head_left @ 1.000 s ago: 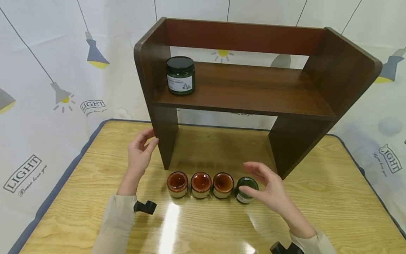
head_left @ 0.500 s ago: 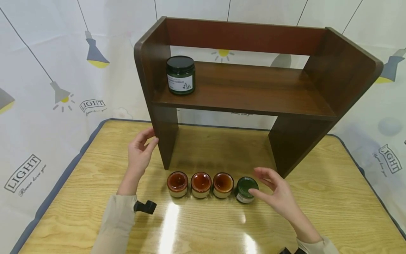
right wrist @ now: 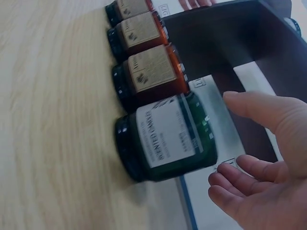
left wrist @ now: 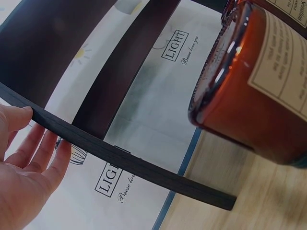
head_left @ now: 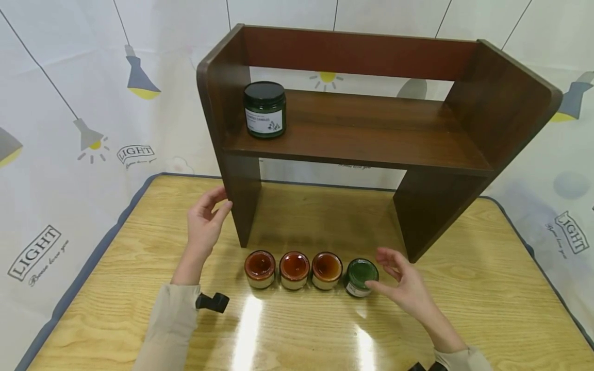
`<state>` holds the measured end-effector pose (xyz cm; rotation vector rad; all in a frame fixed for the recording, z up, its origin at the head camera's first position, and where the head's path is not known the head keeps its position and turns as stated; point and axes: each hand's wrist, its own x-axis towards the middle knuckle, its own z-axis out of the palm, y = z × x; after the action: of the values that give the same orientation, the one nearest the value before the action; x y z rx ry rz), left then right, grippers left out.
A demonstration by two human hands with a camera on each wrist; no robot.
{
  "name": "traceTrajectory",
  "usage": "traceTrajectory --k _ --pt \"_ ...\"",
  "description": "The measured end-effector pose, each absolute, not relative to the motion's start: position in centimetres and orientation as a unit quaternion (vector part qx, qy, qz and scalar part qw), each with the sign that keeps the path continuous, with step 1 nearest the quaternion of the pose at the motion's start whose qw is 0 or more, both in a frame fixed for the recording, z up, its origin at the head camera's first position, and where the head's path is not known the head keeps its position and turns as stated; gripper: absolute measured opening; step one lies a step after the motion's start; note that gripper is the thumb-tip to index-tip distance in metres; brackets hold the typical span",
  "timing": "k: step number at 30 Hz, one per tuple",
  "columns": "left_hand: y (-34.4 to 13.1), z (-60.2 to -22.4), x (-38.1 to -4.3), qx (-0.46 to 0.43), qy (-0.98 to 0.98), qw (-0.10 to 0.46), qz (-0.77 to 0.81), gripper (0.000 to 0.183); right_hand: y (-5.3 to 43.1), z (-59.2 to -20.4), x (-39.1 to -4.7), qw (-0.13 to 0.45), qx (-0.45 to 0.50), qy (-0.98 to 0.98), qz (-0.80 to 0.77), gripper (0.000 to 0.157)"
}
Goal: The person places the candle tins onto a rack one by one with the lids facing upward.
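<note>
My left hand (head_left: 204,221) grips the edge of the dark wooden shelf (head_left: 366,131) at its left side panel, thumb on the front edge and fingertips against the outer face. My right hand (head_left: 406,283) is half spread, palm facing left, beside a green scented candle jar (head_left: 361,277). In the right wrist view this jar (right wrist: 168,136) stands apart from the fingers, nothing between them and the thumb. The jar rests lid down on the table, its glass base up. Left of it, in a row, stand three amber candle jars (head_left: 294,270), also base up.
A larger green candle jar (head_left: 265,110) with a black lid stands upright at the left end of the shelf board. The wooden table (head_left: 297,330) reaches to a printed cloth backdrop (head_left: 83,175). The shelf's right side panel (head_left: 464,170) rises behind my right hand.
My right hand has drawn back to the right from over the green jar, uncovering its base. My left hand, the shelf and the amber jars look unmoved.
</note>
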<state>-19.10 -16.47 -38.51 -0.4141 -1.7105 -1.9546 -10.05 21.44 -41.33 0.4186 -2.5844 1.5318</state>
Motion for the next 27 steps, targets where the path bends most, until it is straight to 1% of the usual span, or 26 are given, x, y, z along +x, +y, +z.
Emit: traceTrajectory --k 5,10,18,27 --pt "-16.5 -38.5 -19.1 -0.153 -0.630 0.253 -0.718 0.035 21.7 -42.4 -10.2 0.021 0.131 -0.855 0.501 0.070" --pt "-16.5 -38.5 -19.0 -0.153 -0.628 0.251 -0.720 0.035 21.8 -43.2 -10.3 0.001 0.147 -0.853 0.500 0.075" --pt "-16.6 -38.5 -19.1 -0.153 -0.629 0.249 -0.721 0.037 21.5 -44.5 -10.3 -0.003 0.180 -0.846 0.502 0.075" --pt "-16.5 -38.5 -19.1 -0.161 -0.626 0.250 -0.721 0.038 21.1 -45.3 -10.3 -0.021 0.151 -0.865 0.478 0.077"
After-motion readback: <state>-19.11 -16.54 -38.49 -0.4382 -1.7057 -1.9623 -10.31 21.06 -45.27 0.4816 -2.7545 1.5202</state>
